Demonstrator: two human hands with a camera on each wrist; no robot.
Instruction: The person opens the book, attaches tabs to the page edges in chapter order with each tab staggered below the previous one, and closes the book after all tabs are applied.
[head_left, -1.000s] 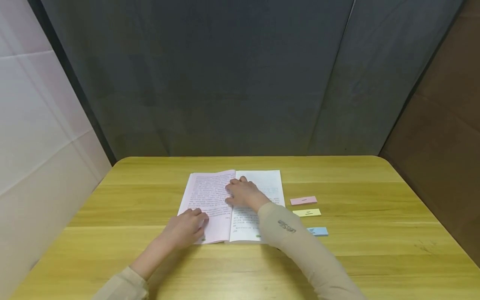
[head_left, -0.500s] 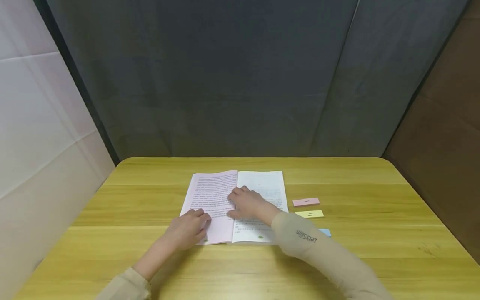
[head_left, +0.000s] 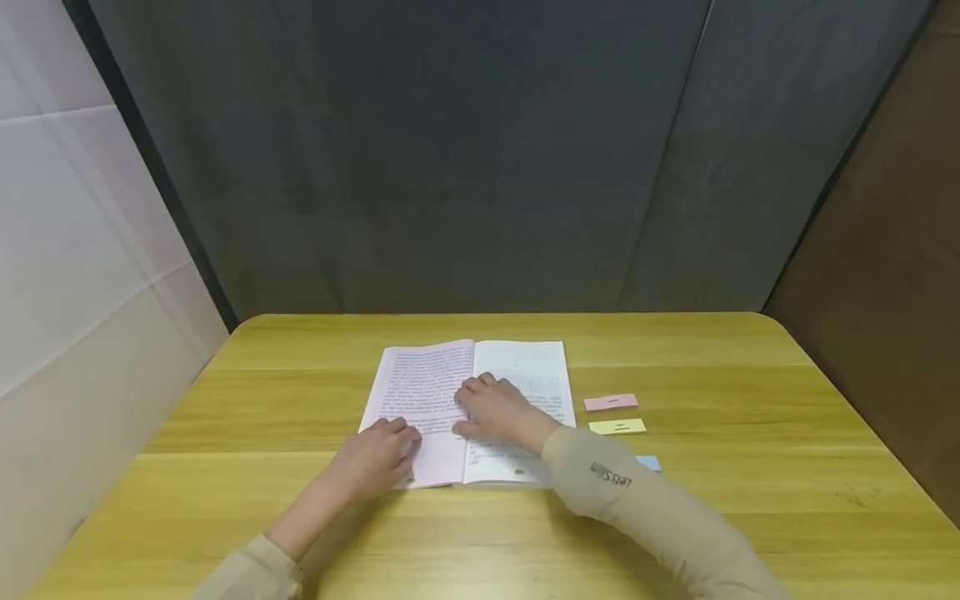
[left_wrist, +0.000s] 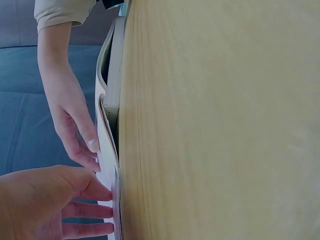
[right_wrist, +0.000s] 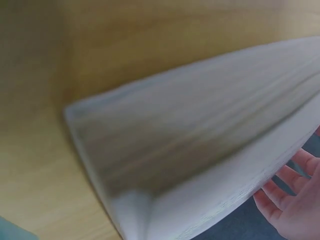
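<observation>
While our left hand (head_left: 377, 457) rests on the lower outer part of the pinkish left page (head_left: 427, 379), our right hand (head_left: 493, 408) lies across the white right page (head_left: 525, 358), its fingertips at the crease and reaching a little onto the pinkish side. Both pages belong to an open book (left_wrist: 114, 67), which lies near the middle of the worktop (head_left: 750, 392); the right wrist view shows a thick block of page edges beneath the white leaf. Our left fingers are extended and slightly apart, touching the paper without pinching it. On the right, our fingers are loosely bent and a little spread, the thumb held away from them, with nothing gripped.

To the right of the book we have three paper slips: a pink slip (head_left: 611, 402) farthest from us, with one dark stroke, a yellow slip (head_left: 617, 427) just below it, with two strokes, and a blue slip (head_left: 649, 462) nearest us. The beige right sleeve (head_left: 637, 508), printed with dark lettering, hides part of the blue one. Behind the worktop hangs a dark cloth (head_left: 465, 150), with a white cloth (head_left: 82, 208) on our left and a brown one on our right.
</observation>
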